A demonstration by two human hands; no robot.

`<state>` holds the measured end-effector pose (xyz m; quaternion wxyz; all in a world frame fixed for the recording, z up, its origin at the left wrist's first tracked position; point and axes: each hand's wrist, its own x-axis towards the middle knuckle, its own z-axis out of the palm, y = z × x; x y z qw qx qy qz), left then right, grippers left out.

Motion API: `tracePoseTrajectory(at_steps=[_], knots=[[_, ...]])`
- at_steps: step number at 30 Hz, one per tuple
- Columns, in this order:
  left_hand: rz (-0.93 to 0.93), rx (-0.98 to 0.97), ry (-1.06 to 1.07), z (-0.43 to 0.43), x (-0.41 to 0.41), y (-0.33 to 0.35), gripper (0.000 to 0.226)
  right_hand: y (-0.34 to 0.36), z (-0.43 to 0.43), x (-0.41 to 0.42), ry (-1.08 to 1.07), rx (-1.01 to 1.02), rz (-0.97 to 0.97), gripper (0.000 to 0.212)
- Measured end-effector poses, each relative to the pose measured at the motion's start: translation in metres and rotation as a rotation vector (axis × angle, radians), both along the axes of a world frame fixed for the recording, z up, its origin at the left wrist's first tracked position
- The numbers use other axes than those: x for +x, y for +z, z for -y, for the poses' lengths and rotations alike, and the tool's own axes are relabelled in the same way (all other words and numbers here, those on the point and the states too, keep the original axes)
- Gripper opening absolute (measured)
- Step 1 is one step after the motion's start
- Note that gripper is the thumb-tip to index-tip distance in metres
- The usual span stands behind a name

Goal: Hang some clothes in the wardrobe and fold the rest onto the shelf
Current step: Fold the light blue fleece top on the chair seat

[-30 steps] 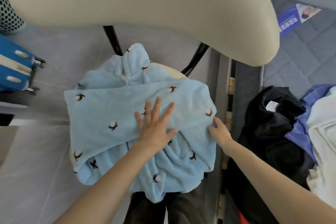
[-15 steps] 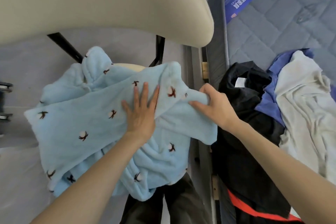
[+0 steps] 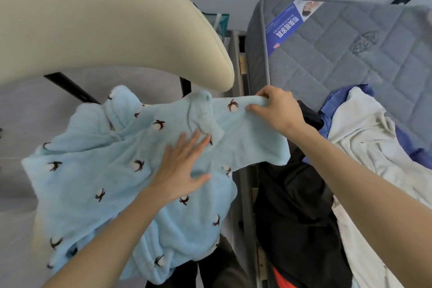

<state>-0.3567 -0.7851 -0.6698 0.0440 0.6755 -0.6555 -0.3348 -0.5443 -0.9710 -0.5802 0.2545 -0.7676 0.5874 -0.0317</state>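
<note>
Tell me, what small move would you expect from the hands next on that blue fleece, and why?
Probably the right hand carries the sleeve it pinches across and lays it over the middle of the fleece. The left hand lies flat there, pinning the body on the chair, and the sleeve is stretched out sideways, which looks like a fold half made.

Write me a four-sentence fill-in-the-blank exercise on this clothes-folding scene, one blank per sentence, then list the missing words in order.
1. The left hand presses flat on the fluffy light ____ garment with small brown motifs.
2. The right hand ____ one end of that garment.
3. The garment lies on a cream chair with ____ metal legs.
4. On the quilted grey mattress, a black garment lies beside a ____ one and a blue one.

Missing words: blue; grips; black; white
</note>
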Motion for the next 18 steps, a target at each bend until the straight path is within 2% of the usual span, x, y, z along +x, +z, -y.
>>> tracePoseTrajectory(at_steps=[3, 4, 6, 10, 14, 16, 18], knots=[[-0.011, 0.209, 0.006, 0.004, -0.011, -0.002, 0.060, 0.000, -0.003, -0.001, 0.023, 0.168, -0.024, 0.035], [-0.005, 0.232, 0.037, 0.003, -0.013, -0.003, 0.053, 0.001, -0.005, 0.000, 0.015, 0.232, -0.014, 0.036], [-0.117, 0.215, 0.186, -0.002, -0.011, -0.005, 0.044, 0.003, -0.011, 0.004, -0.069, 0.401, 0.079, 0.036], [-0.342, 0.023, 0.417, -0.018, -0.012, -0.003, 0.051, 0.008, -0.026, 0.026, -0.276, 0.818, 0.301, 0.025], [-0.526, -0.044, 0.466, -0.028, -0.010, -0.002, 0.074, 0.003, -0.043, 0.056, -0.420, 1.125, 0.666, 0.006], [-0.609, -0.004, 0.514, -0.034, -0.006, -0.003, 0.081, -0.001, -0.052, 0.066, -0.540, 1.170, 0.811, 0.013], [-0.741, 0.087, 0.647, -0.043, -0.006, -0.002, 0.071, -0.008, -0.058, 0.073, -0.606, 1.192, 0.879, 0.027]])
